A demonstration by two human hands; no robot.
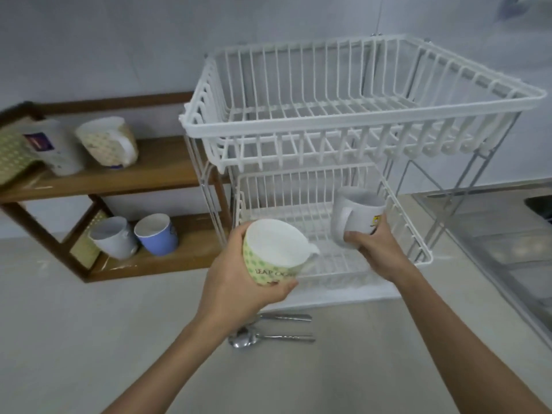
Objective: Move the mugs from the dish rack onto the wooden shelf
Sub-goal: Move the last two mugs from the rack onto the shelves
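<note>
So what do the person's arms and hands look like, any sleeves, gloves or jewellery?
Both forearms are bare as far as the picture shows, with no sleeves. The left hand and right hand wear no gloves, and no watch, bracelet or ring is visible.

Couple of metal spoons (270,339) lying on the pale countertop (89,339) just in front of the rack, bowls to the left, handles pointing right. Plain white wall (119,40) behind everything. Off to the right there's a steel sink (493,234), kinda blurry.

Green dotted mug (270,258) held before dish rack (328,162); grey mug (355,216) in lower tier; four mugs on wooden shelf (167,171).
</note>
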